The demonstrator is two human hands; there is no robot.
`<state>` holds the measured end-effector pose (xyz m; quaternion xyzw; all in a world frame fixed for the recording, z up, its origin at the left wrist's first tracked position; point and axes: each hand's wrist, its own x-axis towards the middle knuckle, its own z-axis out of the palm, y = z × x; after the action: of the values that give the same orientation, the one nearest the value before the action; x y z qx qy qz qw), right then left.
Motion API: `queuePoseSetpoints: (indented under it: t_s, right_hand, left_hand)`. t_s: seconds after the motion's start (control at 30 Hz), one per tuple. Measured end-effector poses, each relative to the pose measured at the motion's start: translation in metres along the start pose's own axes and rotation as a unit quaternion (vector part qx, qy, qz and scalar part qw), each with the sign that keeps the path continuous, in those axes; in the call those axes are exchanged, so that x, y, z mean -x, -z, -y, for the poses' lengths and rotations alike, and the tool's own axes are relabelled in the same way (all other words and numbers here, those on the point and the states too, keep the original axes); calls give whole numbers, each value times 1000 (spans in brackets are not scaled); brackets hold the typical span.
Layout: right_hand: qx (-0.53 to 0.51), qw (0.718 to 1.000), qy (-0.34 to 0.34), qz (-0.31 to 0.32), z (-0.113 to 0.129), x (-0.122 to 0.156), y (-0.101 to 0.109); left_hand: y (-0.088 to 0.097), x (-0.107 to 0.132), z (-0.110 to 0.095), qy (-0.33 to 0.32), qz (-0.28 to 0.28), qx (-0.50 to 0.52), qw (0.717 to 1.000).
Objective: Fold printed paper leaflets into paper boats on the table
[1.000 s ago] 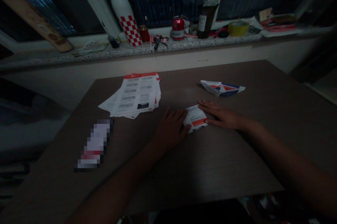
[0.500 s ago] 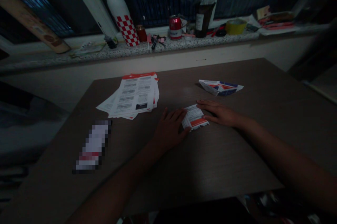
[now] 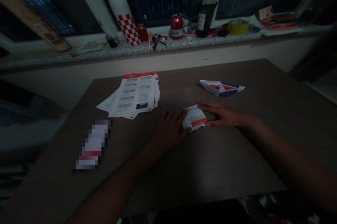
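A small folded sheet of printed paper [image 3: 195, 116] with an orange band lies flat on the table between my hands. My left hand [image 3: 171, 128] rests on its left edge, fingers spread and thumb at the near left corner. On the opposite side my right hand [image 3: 222, 114] touches the far right corner with its fingertips, its thumb at the near right corner; its fingers are stretched out. Behind the right hand stands a folded paper boat [image 3: 222, 88] in white, blue and orange.
A stack of printed sheets [image 3: 134, 94] lies at the back left of the table [image 3: 163, 178]. Nearer is a blurred-out phone-shaped object [image 3: 93, 143]. On the windowsill stand a checkered bottle [image 3: 122, 13], a red can [image 3: 177, 27], a dark bag [image 3: 205, 20] and a yellow tape roll [image 3: 237, 26].
My right thumb has shifted down along the right edge of the folded paper to its near corner. The left hand stays in place.
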<state>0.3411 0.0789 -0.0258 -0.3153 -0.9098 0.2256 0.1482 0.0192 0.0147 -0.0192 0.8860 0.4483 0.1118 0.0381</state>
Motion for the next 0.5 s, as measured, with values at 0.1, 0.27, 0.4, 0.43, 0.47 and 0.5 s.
queuePoseSetpoints:
  t_s: [0.1,0.27,0.4,0.43,0.47,0.5]
  right_hand:
    - [1,1000,-10,8,2,0,1]
    - [13,1000,-10,-8,3,2,-3]
    - [23,999,-17,-36,10,2,-6]
    - [22,999,-12,-44,13,2,-6]
    - [21,998,-4,-52,16,2,-7]
    - [19,998,5,-58,20,1,-7]
  left_hand:
    - [0,0,1,-3,-1,1,1000]
    - [0,-1,0,-5,-3,7,1000]
    - [2,-2,-1,-1,-14,6,1000]
    - [3,-3,-1,0,-19,4,1000]
    - [3,-3,-1,0,-24,1,1000]
    - [4,-4,-1,1,-28,-3,1000]
